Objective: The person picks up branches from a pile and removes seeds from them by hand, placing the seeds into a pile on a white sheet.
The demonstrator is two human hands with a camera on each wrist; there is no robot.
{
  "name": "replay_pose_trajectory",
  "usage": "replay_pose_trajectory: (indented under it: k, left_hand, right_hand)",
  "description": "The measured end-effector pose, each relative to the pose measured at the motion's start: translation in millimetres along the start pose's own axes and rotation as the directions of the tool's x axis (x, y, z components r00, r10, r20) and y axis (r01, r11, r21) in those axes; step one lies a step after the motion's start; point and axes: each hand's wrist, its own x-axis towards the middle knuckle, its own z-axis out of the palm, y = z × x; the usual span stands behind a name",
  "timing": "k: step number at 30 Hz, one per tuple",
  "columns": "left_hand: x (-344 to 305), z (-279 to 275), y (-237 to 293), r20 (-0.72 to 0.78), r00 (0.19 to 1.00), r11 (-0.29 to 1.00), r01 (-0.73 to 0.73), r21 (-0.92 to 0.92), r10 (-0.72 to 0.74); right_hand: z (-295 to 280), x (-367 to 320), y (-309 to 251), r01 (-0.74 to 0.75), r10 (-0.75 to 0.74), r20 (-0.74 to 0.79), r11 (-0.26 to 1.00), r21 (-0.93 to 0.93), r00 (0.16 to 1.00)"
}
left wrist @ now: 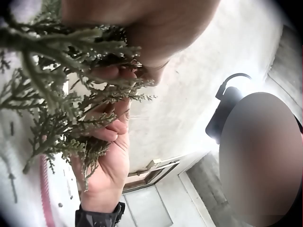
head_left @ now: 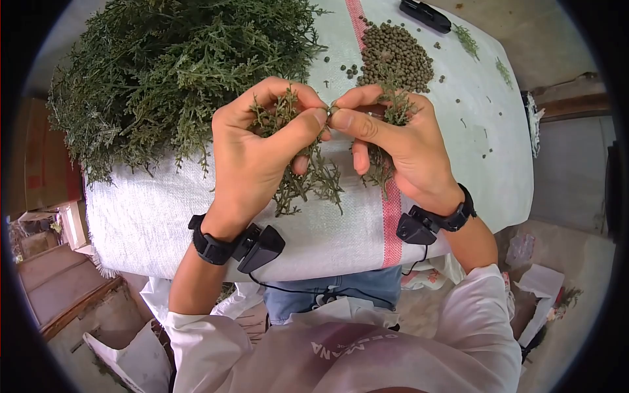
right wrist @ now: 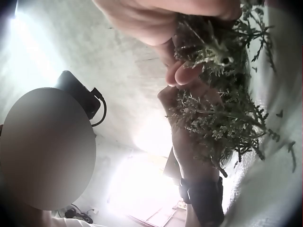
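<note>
In the middle of the head view, the left hand [head_left: 259,147] is curling its fingers round a leafy sprig [head_left: 275,119], with foliage showing between thumb and forefinger and more greenery hanging below the hand. Just to its right, the right hand [head_left: 406,141] is curling loosely round a second sprig [head_left: 397,110], which is poking out above the thumb. Both thumbs and forefingers are closing to a pinch, their tips nearly meeting at the centre of the frame; a small greenish bit seems to be sitting between them, though it is too small to make out clearly.

A large pile of green branches [head_left: 190,72] is filling the upper left. At the upper right of centre, a heap of small round brown seeds [head_left: 396,57] is lying partly over a red stripe [head_left: 392,245], with a few strays scattering around it. A black object [head_left: 426,16] is resting at the top edge, near a loose small twig [head_left: 466,42]. All of these are lying on a white woven sack [head_left: 485,183]. Each wrist is wearing a black strapped camera [head_left: 261,249].
</note>
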Motion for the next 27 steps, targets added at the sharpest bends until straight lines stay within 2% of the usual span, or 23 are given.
replay_pose_trajectory:
  k: [10, 14, 16, 18, 21, 22, 25, 26, 27]
  left_hand:
    - [0.0, -1.2, -2.1, -0.006, 1.000, 0.995, -0.016, 0.099, 0.017]
    - [3.8, -1.3, -1.9, 0.041, 0.998, 0.999, 0.048, -0.001, -0.048]
    - [3.4, -1.9, -2.9, 0.060, 0.997, 0.999, 0.048, -0.026, -0.046]
    - [3.7, -2.1, -3.0, 0.071, 0.996, 0.998, 0.048, -0.034, -0.046]
    - [6.5, 1.7, -5.5, 0.067, 0.997, 0.990, 0.041, -0.133, -0.032]
    - [5.5, 2.8, -5.3, 0.072, 0.997, 0.991, 0.046, -0.125, -0.037]
    - [4.1, 5.4, 1.4, 0.029, 0.999, 0.987, 0.029, -0.159, -0.025]
    - [4.6, 5.2, 3.7, 0.027, 1.000, 0.986, 0.019, -0.164, -0.015]
    - [5.4, 5.7, 4.7, 0.005, 1.000, 0.982, 0.011, -0.189, -0.010]
  right_hand:
    - [0.3, -1.8, -1.3, -0.002, 0.002, 0.004, 1.000, -0.028, 1.000]
    - [-1.4, -2.5, -9.0, -0.093, 0.092, -0.018, 0.996, 0.000, 0.996]
    - [-0.8, -0.1, 2.1, 0.126, -0.122, 0.032, 0.972, -0.199, 0.992]
    - [-0.3, 0.6, 4.2, 0.237, -0.226, 0.071, 0.929, -0.286, 0.972]
    - [-5.4, -0.3, 2.4, 0.073, -0.063, 0.044, 0.952, -0.298, 0.997]
    - [-6.1, -2.2, -0.6, 0.074, -0.066, 0.037, 0.954, -0.290, 0.997]
    - [-4.4, 0.4, -27.8, -0.123, 0.122, -0.028, 0.991, -0.048, 0.992]
    - [-3.1, 1.7, -30.0, -0.118, 0.116, -0.024, 0.991, -0.057, 0.993]
    - [-3.3, 2.3, -28.9, -0.133, 0.133, 0.003, 0.986, 0.097, 0.991]
